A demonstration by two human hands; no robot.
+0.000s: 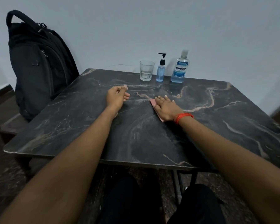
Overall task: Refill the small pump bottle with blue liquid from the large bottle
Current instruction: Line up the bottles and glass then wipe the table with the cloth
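Observation:
A small pump bottle [160, 71] with a black pump head and blue liquid stands at the far edge of the dark marble table [217, 120]. Right of it stands the large bottle [179, 68], clear with blue liquid, a clear cap and a blue-and-white label. My left hand [117, 96] rests on the table well in front of them, fingers loosely curled, holding nothing. My right hand [166, 107] lies flat, palm down, on a pink card [152, 102], with an orange thread around the wrist.
An empty clear glass [146, 71] stands left of the pump bottle. A black backpack [39, 62] sits on a chair at the table's left side. A pale wall rises right behind the table. My legs show under the near edge.

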